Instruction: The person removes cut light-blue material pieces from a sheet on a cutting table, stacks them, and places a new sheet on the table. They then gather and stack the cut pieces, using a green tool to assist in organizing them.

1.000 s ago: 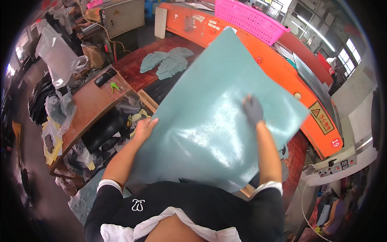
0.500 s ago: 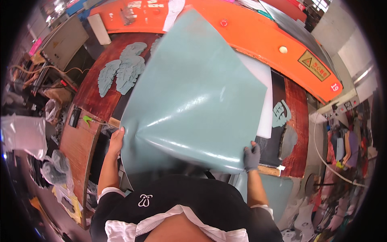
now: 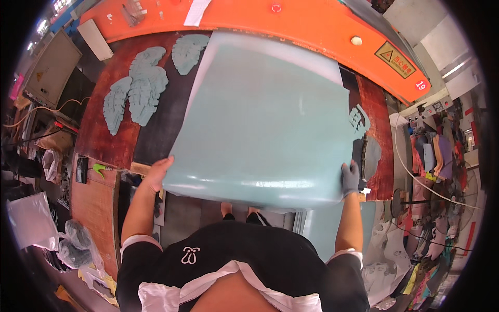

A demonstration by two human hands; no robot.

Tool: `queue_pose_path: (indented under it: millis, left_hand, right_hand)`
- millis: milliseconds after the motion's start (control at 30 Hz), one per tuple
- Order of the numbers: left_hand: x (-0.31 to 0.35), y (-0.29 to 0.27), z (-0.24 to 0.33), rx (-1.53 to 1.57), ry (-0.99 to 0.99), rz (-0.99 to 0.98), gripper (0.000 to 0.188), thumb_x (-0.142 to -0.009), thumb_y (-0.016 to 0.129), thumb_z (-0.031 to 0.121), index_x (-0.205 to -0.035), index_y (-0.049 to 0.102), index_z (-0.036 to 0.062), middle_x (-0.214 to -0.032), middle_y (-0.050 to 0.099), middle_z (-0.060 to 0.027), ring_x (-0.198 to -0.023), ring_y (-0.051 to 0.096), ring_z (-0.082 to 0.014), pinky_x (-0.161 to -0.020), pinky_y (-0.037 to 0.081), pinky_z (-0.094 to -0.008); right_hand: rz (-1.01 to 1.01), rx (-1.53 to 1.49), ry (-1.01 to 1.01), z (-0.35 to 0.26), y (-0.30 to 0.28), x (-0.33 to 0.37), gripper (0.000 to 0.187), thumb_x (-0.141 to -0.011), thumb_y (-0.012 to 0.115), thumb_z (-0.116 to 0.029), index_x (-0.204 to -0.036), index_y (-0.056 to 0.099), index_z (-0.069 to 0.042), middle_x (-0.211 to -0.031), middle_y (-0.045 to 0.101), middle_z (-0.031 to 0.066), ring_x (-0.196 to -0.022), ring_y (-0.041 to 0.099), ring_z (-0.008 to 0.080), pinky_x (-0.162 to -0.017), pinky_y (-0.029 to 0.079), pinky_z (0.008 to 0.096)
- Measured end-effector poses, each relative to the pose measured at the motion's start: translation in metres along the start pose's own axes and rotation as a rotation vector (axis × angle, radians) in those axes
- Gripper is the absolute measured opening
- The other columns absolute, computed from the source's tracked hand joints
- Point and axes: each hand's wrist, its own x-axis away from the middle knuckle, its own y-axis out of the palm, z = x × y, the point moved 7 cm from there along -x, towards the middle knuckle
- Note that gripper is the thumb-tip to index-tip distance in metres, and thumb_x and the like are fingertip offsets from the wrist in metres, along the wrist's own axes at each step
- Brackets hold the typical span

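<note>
- Across the middle of the red-brown table, a pale green sheet lies over a white board, which shows only as a strip past the sheet's far edge and upper sides; the rest is covered.
- The sheet's near edge curves down toward the person, so its underside is out of sight.
- The bare left hand is clamped on the near left corner, thumb uppermost; its other fingers are mostly hidden.
- The right hand, in a grey glove with bare fingertips, is closed on the near right edge; how far its fingers reach underneath cannot be told.
- Green cut pieces lie in overlapping piles to the left; their number is unclear.
- More pieces at the right lie just beside the sheet.
- Upper frame cuts off the orange beam and a pale strip on it.
- Below the sheet, the feet show only in part.
</note>
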Motion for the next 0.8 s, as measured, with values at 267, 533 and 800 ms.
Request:
queue_pose_path:
  millis: [267,533,800]
  left_hand:
    - [0.006,0.001,0.010,-0.101,0.068,0.109,0.037,-0.089,0.057,0.034,-0.105,0.061,0.0006,-0.095,0.064,-0.0044,-0.084,0.059,-0.0124,-0.077,0.046,-0.0265]
    - [-0.124,0.070,0.165,-0.441,0.484,0.282,0.025,-0.090,0.054,0.026,-0.084,0.063,0.0039,-0.074,0.058,-0.0020,-0.072,0.052,-0.0129,-0.070,0.045,-0.0305]
    - [-0.120,0.235,0.115,-1.759,0.812,-0.005,0.066,-0.084,0.055,0.044,-0.138,0.033,0.0114,-0.146,0.023,-0.0141,-0.135,0.019,-0.0330,-0.105,0.014,-0.0580]
  right_hand:
    - [0.030,-0.157,-0.070,0.021,-0.005,0.012,0.042,-0.081,0.057,-0.002,-0.121,0.047,0.010,-0.115,0.056,0.0129,-0.102,0.053,0.0172,-0.087,0.042,0.0268]
    - [0.141,0.478,-0.395,-0.139,0.070,-0.178,0.042,-0.081,0.054,-0.024,-0.116,0.050,-0.001,-0.101,0.059,0.0253,-0.097,0.056,0.0406,-0.085,0.044,0.0447]
    - [-0.214,0.712,-0.885,-0.166,0.183,-0.134,0.065,-0.080,0.059,-0.044,-0.126,0.043,-0.001,-0.127,0.045,0.0220,-0.115,0.045,0.0382,-0.090,0.040,0.0470]
